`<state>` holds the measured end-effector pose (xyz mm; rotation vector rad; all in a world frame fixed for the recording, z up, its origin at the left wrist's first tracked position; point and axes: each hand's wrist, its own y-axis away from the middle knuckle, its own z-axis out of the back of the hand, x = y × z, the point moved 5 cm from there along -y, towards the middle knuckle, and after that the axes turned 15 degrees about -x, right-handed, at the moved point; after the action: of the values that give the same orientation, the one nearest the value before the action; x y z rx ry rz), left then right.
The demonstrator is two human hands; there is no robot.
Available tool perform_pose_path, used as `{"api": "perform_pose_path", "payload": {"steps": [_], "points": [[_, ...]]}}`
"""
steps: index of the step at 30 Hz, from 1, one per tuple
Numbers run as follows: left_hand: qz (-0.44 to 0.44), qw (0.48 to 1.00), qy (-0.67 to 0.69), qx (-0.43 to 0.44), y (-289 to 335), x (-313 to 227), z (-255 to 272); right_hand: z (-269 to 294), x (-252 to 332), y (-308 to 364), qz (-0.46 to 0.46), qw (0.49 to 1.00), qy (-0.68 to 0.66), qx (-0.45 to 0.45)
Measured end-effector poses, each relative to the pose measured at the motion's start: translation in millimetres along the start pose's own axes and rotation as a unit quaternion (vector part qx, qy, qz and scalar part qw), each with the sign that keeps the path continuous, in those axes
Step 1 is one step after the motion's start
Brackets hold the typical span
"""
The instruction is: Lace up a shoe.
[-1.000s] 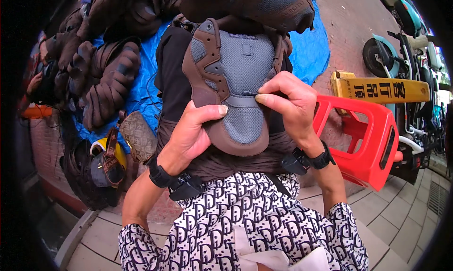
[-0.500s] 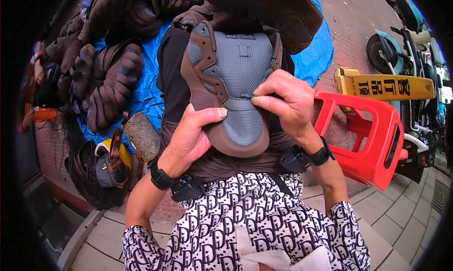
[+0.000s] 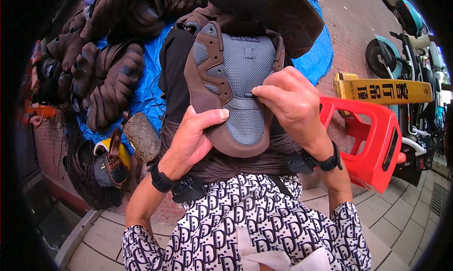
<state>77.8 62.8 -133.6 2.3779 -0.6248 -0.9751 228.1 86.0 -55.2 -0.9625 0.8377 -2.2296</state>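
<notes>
A brown shoe upper (image 3: 203,80) with a grey mesh tongue (image 3: 247,58) lies over my lap, its rounded toe toward me. My left hand (image 3: 191,136) holds its left side near the toe, thumb on top and fingers hidden underneath. With thumb and forefinger pinched, my right hand (image 3: 295,103) is at a small slit in the tongue, just above a grey cross band (image 3: 243,103). What the pinch holds is too small to make out. Bunched brown laces (image 3: 226,166) lie across my lap below the toe. Another brown shoe upper (image 3: 278,21) spreads out beyond the first.
Stacked brown uppers (image 3: 113,75) lie on a blue tarp (image 3: 153,68) at the left. Nearer are a patterned pouch (image 3: 141,136) and dark cords (image 3: 85,176). A red plastic stool (image 3: 382,143) stands at my right, before a yellow box (image 3: 384,89) and parked scooters (image 3: 384,56).
My right hand has tilted and lifted slightly, with its pinched fingertips still at the slit. The shoe upper's far end has shifted a little to the right. My left hand keeps its hold.
</notes>
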Motion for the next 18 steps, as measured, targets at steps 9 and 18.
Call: {"api": "perform_pose_path", "payload": {"steps": [9,18], "points": [[0.016,0.999,0.027,0.011,-3.2,7.3,0.5,-7.4,-4.0,-4.5,-0.062,0.99,-0.121,0.039],[0.009,0.999,0.029,0.01,-0.1,5.5,2.2,-10.6,13.0,-11.4,0.02,0.991,0.045,0.127]]}}
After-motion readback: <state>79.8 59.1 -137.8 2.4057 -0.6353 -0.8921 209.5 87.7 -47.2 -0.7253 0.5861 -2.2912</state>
